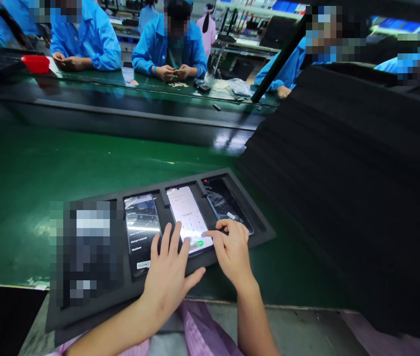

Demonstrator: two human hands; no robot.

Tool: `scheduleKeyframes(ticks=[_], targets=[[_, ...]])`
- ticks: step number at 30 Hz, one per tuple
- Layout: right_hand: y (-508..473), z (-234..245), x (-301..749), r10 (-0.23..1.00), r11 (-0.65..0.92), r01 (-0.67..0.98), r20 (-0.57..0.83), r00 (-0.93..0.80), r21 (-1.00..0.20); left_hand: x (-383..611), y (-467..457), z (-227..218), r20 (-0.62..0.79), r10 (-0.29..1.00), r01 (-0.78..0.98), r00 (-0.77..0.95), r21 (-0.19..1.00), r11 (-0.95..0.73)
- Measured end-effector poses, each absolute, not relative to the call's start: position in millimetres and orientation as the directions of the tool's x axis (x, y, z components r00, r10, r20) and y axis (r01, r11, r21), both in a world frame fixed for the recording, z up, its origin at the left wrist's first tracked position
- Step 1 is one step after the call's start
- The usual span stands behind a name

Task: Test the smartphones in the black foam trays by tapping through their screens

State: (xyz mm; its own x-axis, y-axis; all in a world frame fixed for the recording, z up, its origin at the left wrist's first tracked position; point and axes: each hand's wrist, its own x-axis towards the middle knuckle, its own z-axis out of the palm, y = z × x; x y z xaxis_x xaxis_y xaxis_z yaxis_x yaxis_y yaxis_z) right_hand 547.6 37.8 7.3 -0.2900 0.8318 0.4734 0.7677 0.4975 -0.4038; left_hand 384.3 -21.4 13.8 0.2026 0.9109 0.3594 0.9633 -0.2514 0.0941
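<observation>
A black foam tray (265, 236) lies at a slant on the green bench, with phones in its recesses. The lit smartphone (183, 200) shows a white dial pad with a green call button. Over its lower screen, my right hand (234, 252) points an extended index finger at the keypad, other fingers curled, holding nothing. My left hand (165, 277) spreads its fingers over the tray, between that phone and a smartphone with a dark menu (143, 217). Farthest right is a smartphone with a dark screen (228, 200). The leftmost recess is blurred out.
Tall stacked black foam sheets (343, 188) rise at the right. The green bench surface (17, 198) extends left and behind the tray. Across a raised divider, people in blue jackets (168, 44) sit at another bench, near a red bin (36, 64).
</observation>
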Motion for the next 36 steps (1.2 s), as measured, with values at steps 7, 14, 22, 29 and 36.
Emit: scheduleKeyframes(ticks=[7,14,22,29,36], targets=[[35,12,547,0.815,0.511,0.741,0.519,-0.257,-0.435,385,-23,18,0.398,0.89,0.956,0.222,0.09,-0.279],[21,18,516,0.79,0.586,0.691,0.486,-0.374,-0.422,342,-51,42,0.373,0.857,0.886,0.357,0.155,-0.436],[15,21,455,0.74,0.672,0.652,0.36,-0.568,-0.351,227,-97,34,0.443,0.878,0.972,-0.181,0.217,0.091],[16,18,440,0.715,0.693,0.671,0.37,-0.593,-0.264,209,-106,21,0.334,0.915,0.966,-0.225,0.198,0.165],[24,18,453,0.759,0.623,0.723,0.455,-0.467,-0.297,210,-104,21,0.291,0.931,0.965,-0.22,0.201,0.165]])
